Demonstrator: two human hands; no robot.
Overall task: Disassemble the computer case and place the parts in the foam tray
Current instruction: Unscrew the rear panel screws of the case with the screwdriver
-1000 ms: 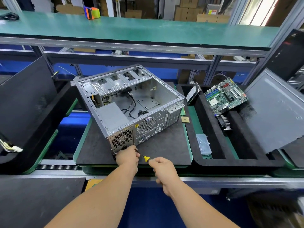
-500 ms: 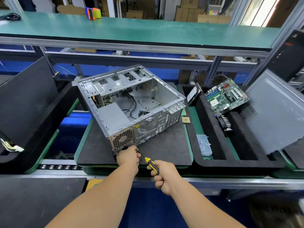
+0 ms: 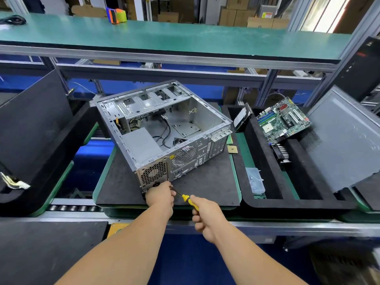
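Observation:
An open grey computer case [image 3: 191, 118] lies on its side on a dark foam mat [image 3: 205, 182]. The power supply [image 3: 141, 145] sits in its near corner, vent grille facing me. My left hand [image 3: 161, 195] is at the case's lower rear corner, fingers curled by the screwdriver tip; what they hold is hidden. My right hand [image 3: 205, 214] grips a yellow-handled screwdriver [image 3: 188, 199] whose shaft points at that corner. The black foam tray [image 3: 287, 204] to the right holds a motherboard [image 3: 282, 120], a hard drive [image 3: 242, 118], a heatsink fan [image 3: 281, 153] and a clear bag [image 3: 255, 179].
A grey side panel [image 3: 345, 138] leans on the tray's right end. A small CPU chip [image 3: 232, 149] lies on the mat beside the case. Another black foam tray [image 3: 35, 140] stands at the left. A green shelf [image 3: 164, 33] runs overhead at the back.
My right hand has drawn back slightly toward me with the screwdriver and shifted its grip. My left hand stays at the case's rear corner.

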